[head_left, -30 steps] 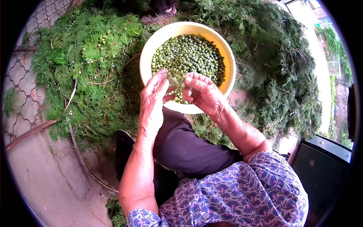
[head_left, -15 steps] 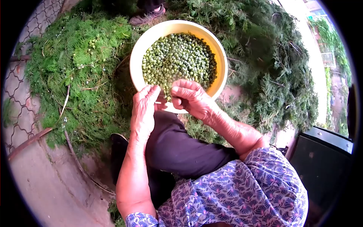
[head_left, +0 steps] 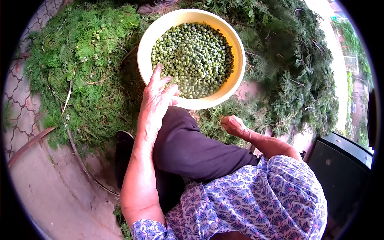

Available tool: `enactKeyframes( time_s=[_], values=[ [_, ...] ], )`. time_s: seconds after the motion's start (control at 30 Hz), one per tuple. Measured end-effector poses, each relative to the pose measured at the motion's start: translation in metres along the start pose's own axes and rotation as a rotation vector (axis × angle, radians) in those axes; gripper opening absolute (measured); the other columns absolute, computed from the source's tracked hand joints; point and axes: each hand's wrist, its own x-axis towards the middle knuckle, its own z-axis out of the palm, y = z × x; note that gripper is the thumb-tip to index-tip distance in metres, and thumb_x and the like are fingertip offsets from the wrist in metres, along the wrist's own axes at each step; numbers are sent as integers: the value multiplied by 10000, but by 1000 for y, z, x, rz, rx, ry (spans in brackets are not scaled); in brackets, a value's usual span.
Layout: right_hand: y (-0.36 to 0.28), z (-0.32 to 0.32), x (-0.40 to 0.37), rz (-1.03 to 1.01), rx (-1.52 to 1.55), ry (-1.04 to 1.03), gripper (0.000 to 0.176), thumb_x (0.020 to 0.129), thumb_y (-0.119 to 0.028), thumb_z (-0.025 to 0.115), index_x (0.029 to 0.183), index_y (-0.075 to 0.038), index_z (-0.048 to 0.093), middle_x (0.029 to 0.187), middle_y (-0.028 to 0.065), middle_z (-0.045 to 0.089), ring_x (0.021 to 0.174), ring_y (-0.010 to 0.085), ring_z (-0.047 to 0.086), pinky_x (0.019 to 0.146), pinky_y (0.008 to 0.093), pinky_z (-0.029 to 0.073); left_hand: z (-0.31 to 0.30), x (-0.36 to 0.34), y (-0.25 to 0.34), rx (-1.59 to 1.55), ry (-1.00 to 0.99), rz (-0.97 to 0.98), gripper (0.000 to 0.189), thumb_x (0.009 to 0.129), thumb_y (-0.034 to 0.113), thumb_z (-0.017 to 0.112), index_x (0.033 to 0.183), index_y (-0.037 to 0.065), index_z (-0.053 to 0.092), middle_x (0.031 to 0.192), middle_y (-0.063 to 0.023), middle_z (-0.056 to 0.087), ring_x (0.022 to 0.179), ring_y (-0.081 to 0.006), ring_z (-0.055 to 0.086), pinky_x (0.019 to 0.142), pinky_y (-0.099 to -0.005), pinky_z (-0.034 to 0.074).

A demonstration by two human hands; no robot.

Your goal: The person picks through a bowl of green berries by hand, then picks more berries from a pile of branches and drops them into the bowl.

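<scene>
A yellow tub (head_left: 145, 44) holds a heap of small round green cones or berries (head_left: 192, 56). Over the tub's near-left rim, my left hand (head_left: 157, 94) is open, fingers spread, with nothing visible in it. Right of my knee, my right hand (head_left: 234, 125) is closed low over the green conifer sprigs (head_left: 214, 126). Its fingers are curled, and what they hold, if anything, is hidden.
Cut conifer branches lie in a bright green pile (head_left: 88, 52) on the left and a darker pile (head_left: 296, 80) on the right. A bare stick (head_left: 32, 146) crosses the paving. Another person's shoe (head_left: 154, 7) shows beyond the tub. A dark box (head_left: 340, 168) stands at right.
My hands have parted from in front of the tub. The right one has moved right and down to the sprigs; the left has opened its fingers over the rim. The view has shifted slightly.
</scene>
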Motion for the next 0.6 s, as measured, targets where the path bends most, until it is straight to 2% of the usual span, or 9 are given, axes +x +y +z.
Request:
enactKeyframes(
  time_s=[0.03, 0.07, 0.1, 0.17, 0.23, 0.3, 0.37, 0.43, 0.6],
  values=[
    [-1, -2, 3, 18, 8, -74, 334, 709, 44, 412, 974, -24, 604, 861, 202, 610, 793, 370, 612, 672, 436, 511, -3, -2, -2, 0, 3, -5, 494, 855, 58, 533, 1315, 2, 362, 1221, -212, 474, 780, -192, 628, 610, -249, 517],
    [11, 9, 11, -110, 88, 56, 317, 752, 15, 456, 1052, -20, 551, 861, 195, 588, 760, 332, 598, 670, 404, 510, -6, -4, -2, -23, 14, -16, 494, 863, 91, 543, 1314, 3, 363, 1204, -192, 489, 831, -196, 617, 663, -267, 513],
    [11, 9, 21, -111, 88, 53, 317, 752, 15, 456, 1052, -20, 551, 861, 195, 588, 760, 332, 598, 670, 404, 510, -8, -6, 2, -47, 26, -23, 495, 870, 123, 554, 1312, 4, 364, 1187, -173, 504, 881, -200, 606, 717, -284, 510],
    [2, 10, 49, -277, 117, 389, 369, 758, 19, 483, 1126, -7, 501, 886, 205, 571, 750, 297, 595, 667, 403, 517, -18, -10, 7, -36, 96, 73, 442, 883, 119, 533, 1280, -12, 391, 1145, -162, 535, 855, -198, 618, 727, -277, 508],
    [-26, -23, 77, -40, 207, 395, 468, 753, 18, 535, 1210, 8, 433, 989, 223, 527, 757, 263, 582, 673, 386, 527, -27, -20, 22, -117, 172, 116, 400, 893, 103, 511, 1261, -14, 407, 1116, -161, 552, 859, -195, 620, 727, -279, 510],
    [-22, -36, 113, 231, 288, 434, 673, 739, -50, 662, 1305, 16, 305, 1125, 241, 419, 933, 326, 519, 777, 394, 504, -42, -28, 30, -166, 214, 174, 355, 908, 105, 486, 1235, -20, 425, 1063, -158, 579, 857, -188, 618, 732, -278, 506],
    [-2, -38, 151, 386, 302, 605, 889, 664, -85, 737, 1368, -15, 199, 1189, 263, 346, 993, 355, 479, 844, 397, 471, -53, -35, 35, -186, 280, 153, 352, 909, 117, 491, 1228, -19, 434, 1045, -151, 588, 852, -181, 611, 747, -277, 496],
    [6, -45, 172, 503, 352, 629, 987, 619, -63, 741, 1393, -33, 129, 1231, 287, 297, 1032, 387, 454, 907, 409, 430, -62, -40, 33, -233, 298, 146, 348, 905, 119, 501, 1221, -15, 445, 1042, -145, 590, 838, -170, 603, 753, -274, 484],
    [14, -51, 219, 686, 443, 494, 912, 646, 20, 534, 1423, -130, 81, 1379, 351, 84, 1188, 483, 361, 998, 406, 350, -65, -50, 38, -269, 327, 106, 306, 908, 90, 494, 1189, -29, 471, 992, -135, 592, 781, -153, 597, 722, -258, 478]
  ],
)
